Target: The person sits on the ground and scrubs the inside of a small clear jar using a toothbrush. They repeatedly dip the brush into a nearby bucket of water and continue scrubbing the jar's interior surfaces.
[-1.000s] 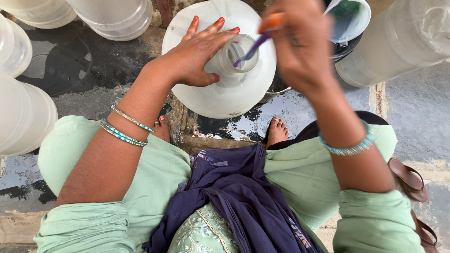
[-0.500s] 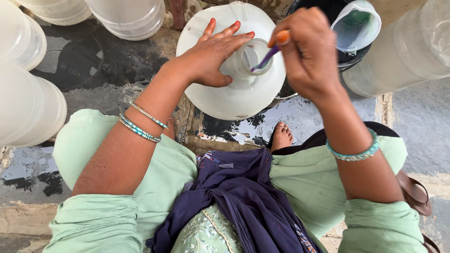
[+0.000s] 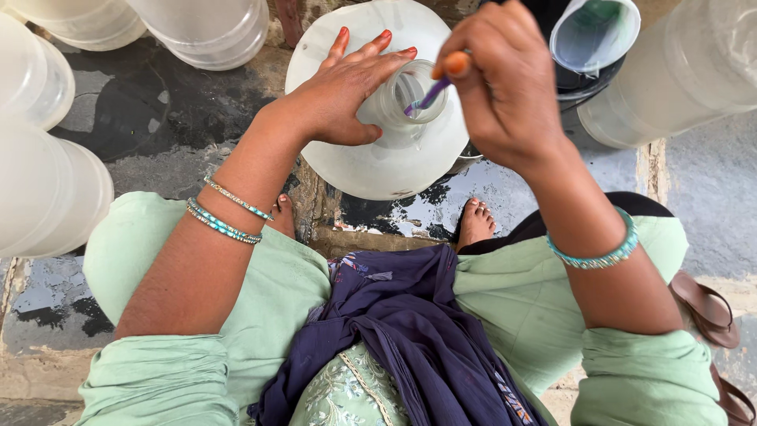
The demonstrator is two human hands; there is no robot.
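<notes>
Since the earlier frames the view has drifted, so the jug now sits nearer the middle, and the right hand has come lower over its neck, with the brush reaching further into the opening. That hand is clenched around the brush's orange handle end, fingers curled tight, while the purple shaft runs down and to the left from the knuckles into the round mouth. So the brush's long axis slants from upper right to lower left, and the mouth lies just below and to the left of the gripping fingers. Whether the tip touches the inner wall cannot be told; the clear neck only shows the shaft inside it. On the other side, the left hand lies flat and spread on the jug's white shoulder, palm down, fingertips pointing towards the neck and touching it on the left. It steadies the jug without closing round it. Both hands are about equally near the neck, one on each side. Upright, the jug stands on wet ground just beyond the person's bare feet. More pale jugs crowd the left edge, and a cup-like container lies at the upper right.
</notes>
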